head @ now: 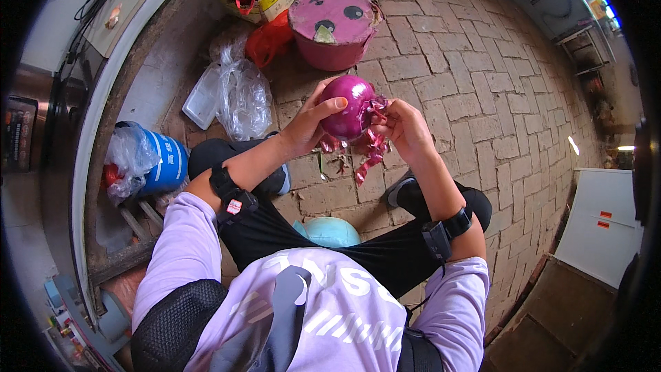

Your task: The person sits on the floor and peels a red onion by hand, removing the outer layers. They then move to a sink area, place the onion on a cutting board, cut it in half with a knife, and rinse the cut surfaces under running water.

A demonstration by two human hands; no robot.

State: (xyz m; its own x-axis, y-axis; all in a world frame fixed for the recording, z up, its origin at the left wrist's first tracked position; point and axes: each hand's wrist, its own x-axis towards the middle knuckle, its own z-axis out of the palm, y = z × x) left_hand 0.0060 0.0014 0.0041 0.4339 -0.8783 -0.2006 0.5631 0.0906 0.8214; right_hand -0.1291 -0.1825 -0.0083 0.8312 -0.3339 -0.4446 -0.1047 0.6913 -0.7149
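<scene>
A large, glossy red onion (347, 108) is held up between my hands, above the brick floor. My left hand (315, 116) grips it from the left side, with the thumb lying across its front. At the onion's right side, my right hand (400, 124) pinches torn, papery purple skin between thumb and fingers. A strip of that onion skin (367, 163) hangs below the fingers. Beneath the onion, more skin pieces and small scraps show, partly hidden by it.
Beyond the onion stands a round pink stool (333, 51). Clear plastic bags (242, 95) and a translucent plastic tray (200, 98) lie to its left. A blue bucket (168, 157) holds bags near my left knee. Something rounded and light blue (330, 231) shows between my legs.
</scene>
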